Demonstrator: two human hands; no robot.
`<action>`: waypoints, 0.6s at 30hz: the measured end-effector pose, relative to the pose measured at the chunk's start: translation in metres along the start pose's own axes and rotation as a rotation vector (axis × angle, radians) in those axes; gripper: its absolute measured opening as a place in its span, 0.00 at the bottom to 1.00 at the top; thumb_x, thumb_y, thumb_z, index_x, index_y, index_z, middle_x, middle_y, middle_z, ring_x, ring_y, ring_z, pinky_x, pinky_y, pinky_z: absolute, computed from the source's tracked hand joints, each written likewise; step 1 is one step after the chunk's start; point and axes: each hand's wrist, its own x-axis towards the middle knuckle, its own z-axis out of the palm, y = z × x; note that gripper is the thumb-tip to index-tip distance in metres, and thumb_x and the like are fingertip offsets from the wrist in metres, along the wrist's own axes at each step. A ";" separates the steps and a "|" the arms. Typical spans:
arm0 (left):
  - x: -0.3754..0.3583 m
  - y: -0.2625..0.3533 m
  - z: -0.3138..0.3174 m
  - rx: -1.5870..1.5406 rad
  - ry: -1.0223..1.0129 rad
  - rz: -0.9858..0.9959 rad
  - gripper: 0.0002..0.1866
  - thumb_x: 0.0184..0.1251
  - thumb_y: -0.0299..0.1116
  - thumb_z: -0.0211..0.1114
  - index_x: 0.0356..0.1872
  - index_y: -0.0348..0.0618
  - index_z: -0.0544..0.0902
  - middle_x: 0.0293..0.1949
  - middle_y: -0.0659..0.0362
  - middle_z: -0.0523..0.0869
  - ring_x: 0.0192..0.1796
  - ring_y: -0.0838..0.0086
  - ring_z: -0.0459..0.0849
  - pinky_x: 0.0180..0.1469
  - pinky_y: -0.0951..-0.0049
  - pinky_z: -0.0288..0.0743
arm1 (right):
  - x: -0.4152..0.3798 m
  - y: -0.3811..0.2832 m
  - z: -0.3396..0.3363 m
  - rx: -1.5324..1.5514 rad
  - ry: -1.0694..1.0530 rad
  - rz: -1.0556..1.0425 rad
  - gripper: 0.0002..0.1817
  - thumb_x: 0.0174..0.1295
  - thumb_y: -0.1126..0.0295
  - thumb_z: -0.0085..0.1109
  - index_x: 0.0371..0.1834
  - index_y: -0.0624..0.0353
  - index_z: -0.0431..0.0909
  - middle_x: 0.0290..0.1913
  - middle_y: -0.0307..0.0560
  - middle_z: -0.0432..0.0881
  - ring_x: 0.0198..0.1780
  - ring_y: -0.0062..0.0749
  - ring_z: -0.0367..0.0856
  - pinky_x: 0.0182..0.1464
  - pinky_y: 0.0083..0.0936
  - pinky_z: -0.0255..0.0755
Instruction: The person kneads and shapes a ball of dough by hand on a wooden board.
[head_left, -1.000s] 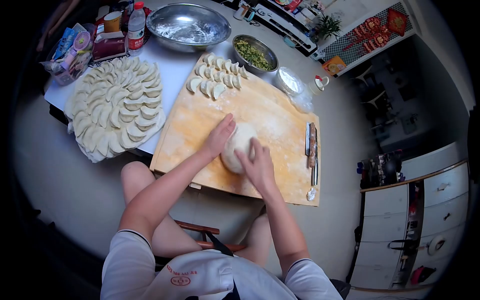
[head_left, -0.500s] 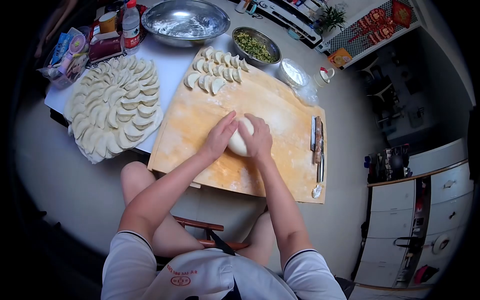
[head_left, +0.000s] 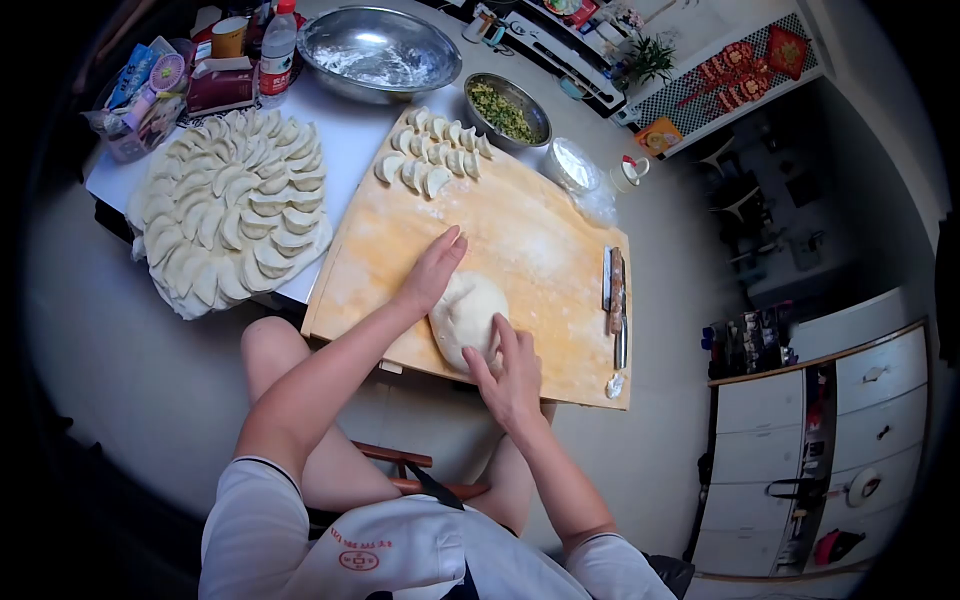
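Note:
A smooth pale lump of dough (head_left: 466, 312) lies near the front edge of the floured wooden board (head_left: 400, 250). My left hand (head_left: 435, 272) is at its upper left side, fingers stretched out and pointing away from me, with the palm edge close against the dough. On the lower right side, my right hand (head_left: 512, 378) grips the dough's edge, thumb on top and fingers curved around its right side. Small filled dumplings (head_left: 437, 180) sit in rows at the board's far left corner.
A floury cloth with many dumplings (head_left: 230, 210) lies on the white table at left. Behind are a large steel bowl (head_left: 380, 55), a bowl of green filling (head_left: 505, 112) and a clear container (head_left: 575, 165). A knife and rolling pin (head_left: 615, 290) lie along the board's right edge.
The dough has come nearer to me and slightly left, and shows more of its surface. My right hand has moved down to its near right side, and my hands are farther apart.

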 end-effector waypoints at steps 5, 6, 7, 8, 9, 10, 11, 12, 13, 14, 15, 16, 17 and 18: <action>-0.006 -0.007 0.004 0.038 0.000 0.020 0.38 0.77 0.54 0.52 0.72 0.29 0.63 0.69 0.42 0.71 0.71 0.62 0.70 0.73 0.69 0.60 | 0.026 0.005 0.019 -0.345 0.262 -0.518 0.38 0.54 0.50 0.68 0.68 0.53 0.71 0.59 0.60 0.72 0.61 0.55 0.69 0.62 0.48 0.64; -0.005 -0.011 0.005 0.036 -0.005 0.026 0.38 0.77 0.54 0.53 0.72 0.29 0.63 0.69 0.42 0.72 0.70 0.62 0.71 0.72 0.69 0.60 | 0.042 0.013 0.041 -0.223 0.302 -0.561 0.37 0.52 0.49 0.67 0.67 0.50 0.73 0.64 0.58 0.71 0.65 0.56 0.68 0.63 0.49 0.64; -0.002 -0.014 0.005 0.045 -0.002 0.044 0.38 0.77 0.55 0.53 0.72 0.29 0.63 0.69 0.42 0.72 0.71 0.62 0.70 0.72 0.69 0.60 | 0.057 0.018 0.046 -0.193 0.260 -0.513 0.35 0.54 0.49 0.66 0.65 0.50 0.74 0.64 0.57 0.72 0.65 0.55 0.68 0.62 0.49 0.65; 0.001 -0.017 0.002 0.055 0.006 0.061 0.38 0.77 0.55 0.52 0.72 0.29 0.64 0.69 0.42 0.72 0.71 0.63 0.70 0.73 0.69 0.60 | 0.074 0.021 0.050 -0.160 0.215 -0.467 0.33 0.55 0.48 0.65 0.64 0.50 0.76 0.64 0.56 0.72 0.65 0.54 0.69 0.61 0.49 0.65; -0.002 -0.022 0.002 0.064 0.005 0.065 0.39 0.77 0.56 0.52 0.72 0.29 0.64 0.69 0.43 0.72 0.71 0.63 0.69 0.73 0.69 0.60 | 0.085 0.022 0.051 -0.128 0.163 -0.407 0.31 0.57 0.48 0.63 0.62 0.50 0.77 0.64 0.54 0.73 0.65 0.53 0.69 0.59 0.49 0.66; -0.006 -0.021 0.001 0.062 0.002 0.030 0.39 0.77 0.56 0.52 0.72 0.29 0.64 0.69 0.43 0.71 0.72 0.63 0.69 0.73 0.69 0.59 | 0.095 0.018 0.048 -0.077 0.118 -0.270 0.29 0.59 0.47 0.61 0.59 0.51 0.79 0.61 0.54 0.76 0.62 0.51 0.73 0.58 0.47 0.68; -0.002 -0.012 -0.002 0.058 0.002 0.009 0.39 0.77 0.57 0.52 0.72 0.29 0.64 0.69 0.43 0.71 0.72 0.63 0.68 0.73 0.69 0.58 | 0.113 0.014 0.043 -0.028 0.083 -0.145 0.28 0.61 0.46 0.59 0.57 0.52 0.81 0.58 0.54 0.79 0.60 0.49 0.76 0.57 0.45 0.69; 0.000 -0.007 -0.004 0.055 0.004 -0.012 0.39 0.77 0.57 0.52 0.72 0.29 0.64 0.70 0.43 0.70 0.73 0.63 0.67 0.73 0.69 0.58 | 0.130 0.017 0.043 0.085 0.081 -0.020 0.27 0.64 0.45 0.55 0.54 0.55 0.82 0.54 0.55 0.81 0.56 0.50 0.78 0.56 0.45 0.69; 0.000 -0.005 -0.003 0.054 0.004 -0.013 0.39 0.77 0.57 0.52 0.72 0.29 0.64 0.70 0.43 0.70 0.73 0.63 0.67 0.74 0.69 0.57 | 0.145 0.024 0.044 0.198 0.078 0.105 0.27 0.66 0.44 0.52 0.51 0.58 0.83 0.50 0.57 0.83 0.52 0.50 0.80 0.55 0.45 0.69; 0.000 -0.004 -0.003 0.052 0.006 -0.011 0.39 0.77 0.57 0.52 0.72 0.29 0.64 0.70 0.43 0.70 0.73 0.64 0.66 0.74 0.70 0.57 | 0.161 0.035 0.044 0.361 0.024 0.192 0.28 0.68 0.45 0.50 0.50 0.60 0.83 0.49 0.58 0.83 0.51 0.52 0.80 0.55 0.45 0.69; 0.001 -0.002 -0.003 0.048 0.008 -0.009 0.39 0.77 0.57 0.52 0.72 0.29 0.64 0.71 0.44 0.69 0.74 0.64 0.66 0.74 0.70 0.56 | 0.176 0.049 0.043 0.522 -0.032 0.277 0.28 0.69 0.45 0.48 0.49 0.62 0.83 0.48 0.60 0.83 0.50 0.54 0.80 0.55 0.45 0.69; 0.001 -0.001 -0.003 0.000 -0.018 -0.012 0.39 0.77 0.56 0.53 0.72 0.29 0.63 0.71 0.44 0.68 0.74 0.64 0.65 0.74 0.70 0.56 | 0.183 0.057 0.044 0.680 -0.089 0.361 0.29 0.71 0.46 0.46 0.47 0.64 0.83 0.48 0.61 0.83 0.49 0.57 0.80 0.55 0.45 0.69; 0.000 -0.001 -0.002 -0.003 -0.021 -0.016 0.39 0.77 0.56 0.52 0.72 0.29 0.63 0.72 0.44 0.68 0.74 0.64 0.64 0.75 0.70 0.55 | 0.182 0.063 0.050 0.632 -0.061 0.351 0.29 0.72 0.47 0.45 0.48 0.65 0.82 0.48 0.62 0.83 0.50 0.57 0.80 0.55 0.45 0.68; 0.000 -0.001 -0.001 -0.009 -0.024 -0.019 0.39 0.77 0.56 0.52 0.73 0.29 0.62 0.72 0.44 0.67 0.75 0.64 0.64 0.75 0.70 0.55 | 0.178 0.067 0.053 0.580 -0.032 0.339 0.29 0.73 0.48 0.43 0.48 0.66 0.82 0.48 0.62 0.83 0.51 0.57 0.79 0.56 0.44 0.68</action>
